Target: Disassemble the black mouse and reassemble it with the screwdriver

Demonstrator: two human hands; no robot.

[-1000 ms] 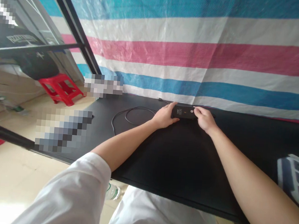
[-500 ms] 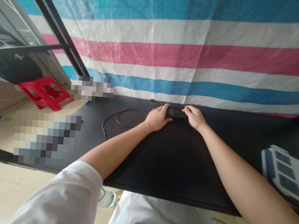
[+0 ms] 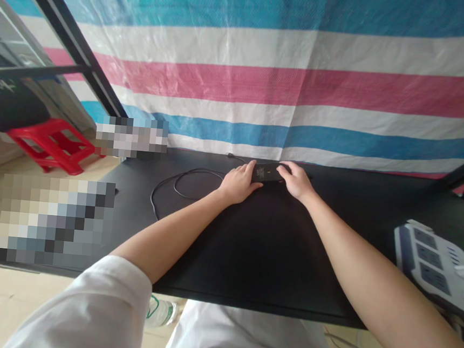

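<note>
A flat black oblong device with pale printed lettering [image 3: 262,173] is held between my two hands near the table's back edge. Around its left end my left hand [image 3: 237,183] is closed, fingers over the far side and thumb along the near side. At the right end, my right hand [image 3: 295,180] grips it with the thumb on top; its other fingers are partly hidden. A thin black cable [image 3: 175,176] lies in loops left of my left hand. Behind that hand, a small cable end [image 3: 231,155] rests by the striped sheet.
The black table [image 3: 249,251] meets a striped plastic sheet [image 3: 240,82] at its back. A white power strip [image 3: 431,262] sits at the right. Black metal posts [image 3: 101,89] frame the left. On the floor are a red stool [image 3: 56,142] and a clear bottle [image 3: 161,313].
My right thumb has slid left onto the device, covering the round spot that showed near its right end. Both hands keep hold of it. The whole view has shifted slightly.
</note>
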